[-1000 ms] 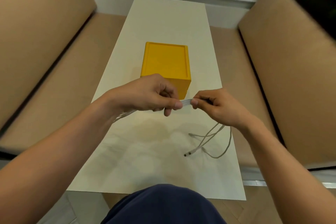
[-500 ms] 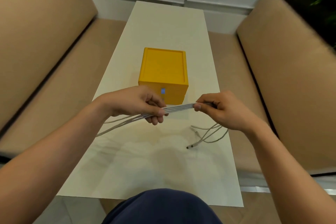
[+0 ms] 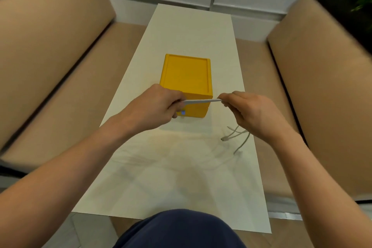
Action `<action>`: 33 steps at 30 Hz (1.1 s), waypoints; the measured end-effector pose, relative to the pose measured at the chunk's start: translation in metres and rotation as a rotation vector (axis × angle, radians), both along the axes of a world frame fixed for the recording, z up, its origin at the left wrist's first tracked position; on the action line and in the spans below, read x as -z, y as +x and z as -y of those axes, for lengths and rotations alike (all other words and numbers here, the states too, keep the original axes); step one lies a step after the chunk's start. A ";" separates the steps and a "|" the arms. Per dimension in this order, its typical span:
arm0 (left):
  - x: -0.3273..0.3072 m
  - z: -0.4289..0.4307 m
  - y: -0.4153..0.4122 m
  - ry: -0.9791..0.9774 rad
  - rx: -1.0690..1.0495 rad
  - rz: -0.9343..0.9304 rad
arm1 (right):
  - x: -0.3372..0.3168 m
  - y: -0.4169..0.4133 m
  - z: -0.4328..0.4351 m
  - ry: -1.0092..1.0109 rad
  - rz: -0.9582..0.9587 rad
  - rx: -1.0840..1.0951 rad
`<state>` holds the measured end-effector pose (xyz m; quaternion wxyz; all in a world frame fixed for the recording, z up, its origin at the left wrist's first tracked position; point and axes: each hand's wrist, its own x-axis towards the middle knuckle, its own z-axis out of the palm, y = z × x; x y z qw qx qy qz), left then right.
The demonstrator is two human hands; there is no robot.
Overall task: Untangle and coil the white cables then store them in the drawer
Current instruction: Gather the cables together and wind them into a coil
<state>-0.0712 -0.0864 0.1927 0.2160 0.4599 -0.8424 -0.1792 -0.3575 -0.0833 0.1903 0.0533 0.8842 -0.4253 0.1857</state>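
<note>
Stretching taut between both hands, white cables bunched

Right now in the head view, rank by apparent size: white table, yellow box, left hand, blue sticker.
Largest: white table
yellow box and left hand, roughly alike, the hand nearer the camera, so unranked
blue sticker

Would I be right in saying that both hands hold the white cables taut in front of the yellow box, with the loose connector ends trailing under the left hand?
Not quite: the head view shows the loose connector ends trailing under the right hand, not the left hand. Otherwise yes: both hands pinch the white cables taut in front of the yellow box.
</note>
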 end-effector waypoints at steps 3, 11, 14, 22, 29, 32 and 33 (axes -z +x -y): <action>0.012 0.001 0.004 -0.349 0.036 0.074 | 0.011 0.005 -0.006 -0.063 0.008 0.037; 0.022 -0.005 0.000 -0.517 0.117 0.228 | 0.016 0.019 -0.011 0.451 0.115 0.203; 0.014 -0.006 -0.005 -0.448 0.117 0.240 | 0.004 0.029 -0.014 0.508 -0.008 0.129; -0.009 -0.014 -0.017 0.246 -0.029 -0.096 | 0.003 0.059 -0.022 0.552 0.249 0.145; -0.012 -0.017 -0.016 0.436 -0.012 -0.235 | -0.015 0.043 -0.025 0.542 0.162 0.149; -0.013 -0.018 -0.020 0.421 0.001 -0.236 | -0.023 0.031 -0.023 0.669 0.134 0.102; -0.012 -0.017 -0.021 0.426 -0.001 -0.232 | -0.026 0.028 -0.024 0.671 0.169 0.080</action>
